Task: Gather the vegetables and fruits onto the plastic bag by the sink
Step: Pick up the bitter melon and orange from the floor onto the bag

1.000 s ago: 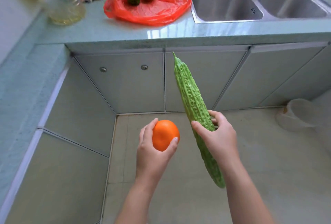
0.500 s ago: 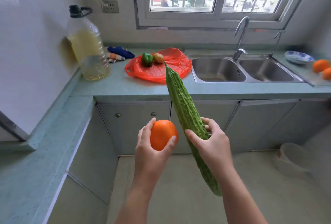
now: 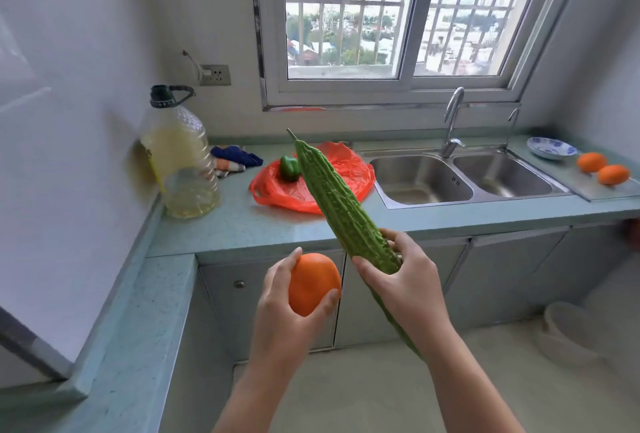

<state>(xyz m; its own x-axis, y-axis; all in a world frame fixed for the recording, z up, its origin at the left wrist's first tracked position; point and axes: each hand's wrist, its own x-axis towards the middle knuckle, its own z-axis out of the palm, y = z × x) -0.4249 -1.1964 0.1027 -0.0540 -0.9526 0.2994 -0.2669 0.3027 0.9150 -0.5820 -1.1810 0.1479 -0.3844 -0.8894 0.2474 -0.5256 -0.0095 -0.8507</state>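
Note:
My left hand (image 3: 284,304) grips an orange (image 3: 313,283) in front of the cabinet doors. A long bumpy green bitter gourd (image 3: 336,204) is held by my right hand (image 3: 405,280) near its lower end, its tip slanting up and left over the red plastic bag (image 3: 353,169). The bag lies flat on the counter left of the sink (image 3: 420,178), with a green pepper (image 3: 289,166) on it. The gourd hides whatever lies behind it on the bag. Two more oranges (image 3: 602,168) rest on the board right of the sink.
A large oil bottle (image 3: 180,155) stands at the counter corner, with a blue cloth (image 3: 235,155) beside it. A blue-patterned bowl (image 3: 550,147) sits right of the sink near the faucet (image 3: 452,121). The counter (image 3: 138,328) wraps along the left. A pale bin (image 3: 568,332) stands on the floor.
The view has tilted up from the floor to the counter and window. Both hands rose with the orange and gourd, and the gourd's tip now overlaps the bag.

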